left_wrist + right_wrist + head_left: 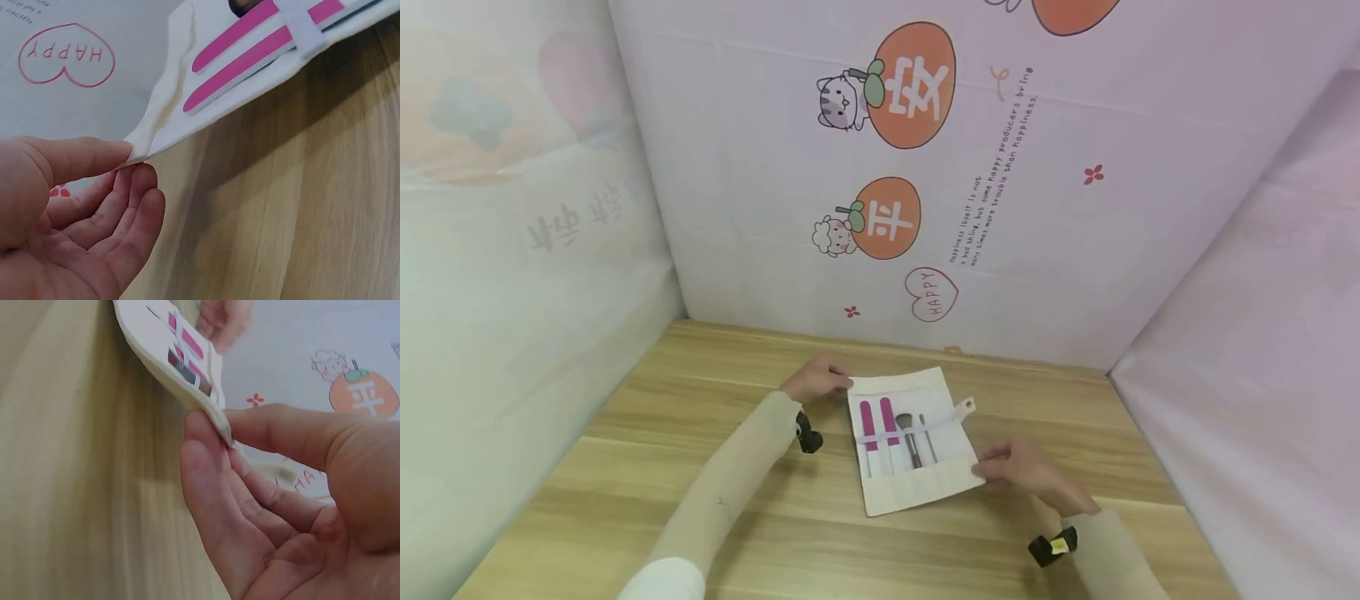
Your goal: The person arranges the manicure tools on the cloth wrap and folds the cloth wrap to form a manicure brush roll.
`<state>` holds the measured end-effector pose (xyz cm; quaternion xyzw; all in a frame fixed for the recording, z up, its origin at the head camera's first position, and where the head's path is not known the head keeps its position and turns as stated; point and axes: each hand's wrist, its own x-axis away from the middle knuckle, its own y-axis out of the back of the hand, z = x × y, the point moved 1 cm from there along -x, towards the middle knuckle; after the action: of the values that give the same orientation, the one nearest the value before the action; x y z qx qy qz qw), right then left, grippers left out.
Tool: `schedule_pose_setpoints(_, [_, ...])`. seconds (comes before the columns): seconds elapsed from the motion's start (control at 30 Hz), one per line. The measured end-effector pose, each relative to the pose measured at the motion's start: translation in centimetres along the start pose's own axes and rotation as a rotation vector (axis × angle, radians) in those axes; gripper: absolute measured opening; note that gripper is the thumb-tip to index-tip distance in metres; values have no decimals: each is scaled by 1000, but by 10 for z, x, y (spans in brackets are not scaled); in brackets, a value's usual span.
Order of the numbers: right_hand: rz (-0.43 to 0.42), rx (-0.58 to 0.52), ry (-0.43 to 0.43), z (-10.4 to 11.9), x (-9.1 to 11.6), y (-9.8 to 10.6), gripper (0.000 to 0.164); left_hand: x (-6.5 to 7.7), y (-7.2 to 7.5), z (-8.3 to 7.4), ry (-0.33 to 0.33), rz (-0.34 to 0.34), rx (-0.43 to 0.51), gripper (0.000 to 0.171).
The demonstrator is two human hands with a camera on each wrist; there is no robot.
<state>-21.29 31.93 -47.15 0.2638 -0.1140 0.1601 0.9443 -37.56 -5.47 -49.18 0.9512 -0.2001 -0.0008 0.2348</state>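
Observation:
An unrolled white fabric tool pouch (917, 493) is held tilted over the table between both hands. My left hand (816, 380) pinches its far left corner between thumb and fingers. The near right corner is pinched by my right hand (1022, 468). Two flat pink nail files (889, 417), a dark-bristled makeup brush (907, 423) and a thin slim-handled tool (928, 437) sit side by side in the pouch under a pale elastic band (842, 438). A closure tab (965, 407) with a round snap sticks out at the right edge. In the left wrist view, the pouch (172, 134) casts a shadow below.
The wood-grain table (760, 517) lies underneath. Printed white cloth (760, 208) rises behind it, with more cloth panels at the left (512, 333) and right (1247, 350). Black wrist cameras (808, 435) are strapped over both sleeves.

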Motion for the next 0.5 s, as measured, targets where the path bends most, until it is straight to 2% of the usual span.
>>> schedule_pose_setpoints(0.27, [57, -50, 34, -3, -22, 27, 37, 23, 29, 7, -38, 96, 35, 23])
schedule_pose_setpoints(0.5, [63, -116, 12, -6, -45, 43, 40, 45, 42, 17, 10, 178, 112, 20])
